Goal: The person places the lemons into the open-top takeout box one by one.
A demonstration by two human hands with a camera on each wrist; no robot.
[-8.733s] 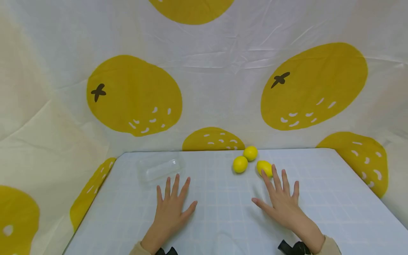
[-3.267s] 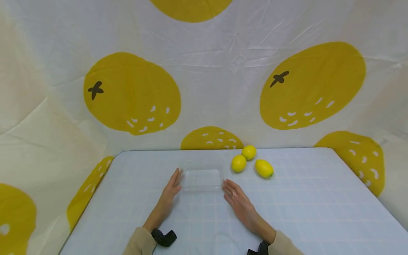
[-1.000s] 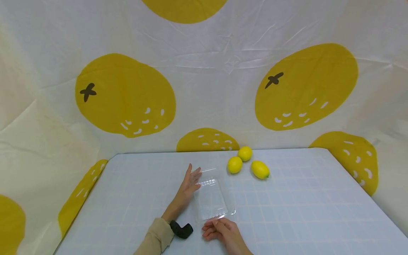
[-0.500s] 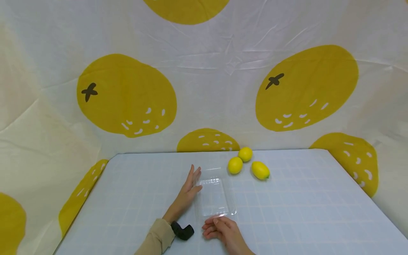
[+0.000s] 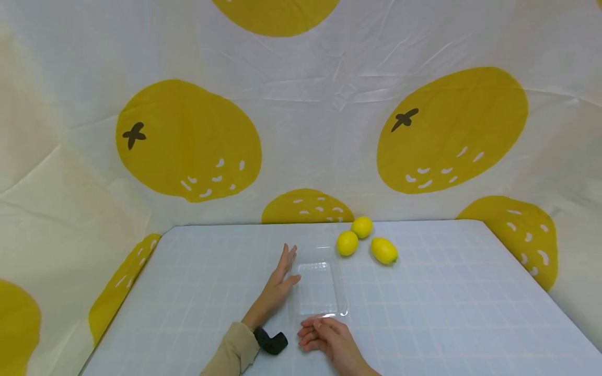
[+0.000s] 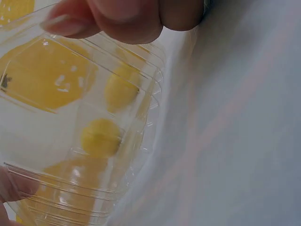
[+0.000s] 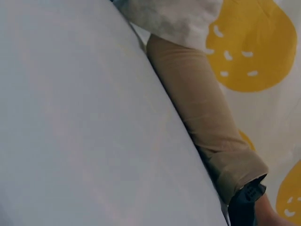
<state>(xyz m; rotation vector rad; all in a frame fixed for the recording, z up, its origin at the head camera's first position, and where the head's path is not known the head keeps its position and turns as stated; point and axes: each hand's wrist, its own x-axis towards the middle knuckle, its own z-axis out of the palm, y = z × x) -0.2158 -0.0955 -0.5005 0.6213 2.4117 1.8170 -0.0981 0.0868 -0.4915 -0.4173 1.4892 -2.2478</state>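
Observation:
A clear plastic container [image 5: 342,292] lies on the table, its long side running away from me. My left hand [image 5: 276,287] is along its left wall, fingers straight and thumb at the rim. At the near end, my right hand [image 5: 331,339] has relaxed, slightly bent fingers right at the edge. In the left wrist view the right fingers [image 6: 127,19] overlap the container's wall [image 6: 155,84], and a left fingertip [image 6: 19,186] shows low at the left. Beyond the right side lie three lemons, one at the back [image 5: 362,227], one nearer [image 5: 347,243] and one farther right [image 5: 384,250].
A pale checked cloth covers the table [image 5: 447,313]. White fabric with large yellow fruit prints [image 5: 197,141] hangs behind and beside it. A black wrist device [image 5: 270,342] sits at the left sleeve [image 5: 232,350]. The right wrist view shows the tabletop [image 7: 94,117] and a beige sleeve [image 7: 193,94].
Across the earlier frames the container came from the left to the middle, then was turned lengthwise. In the last second it has straightened slightly, both hands staying beside it. The lemons have not moved.

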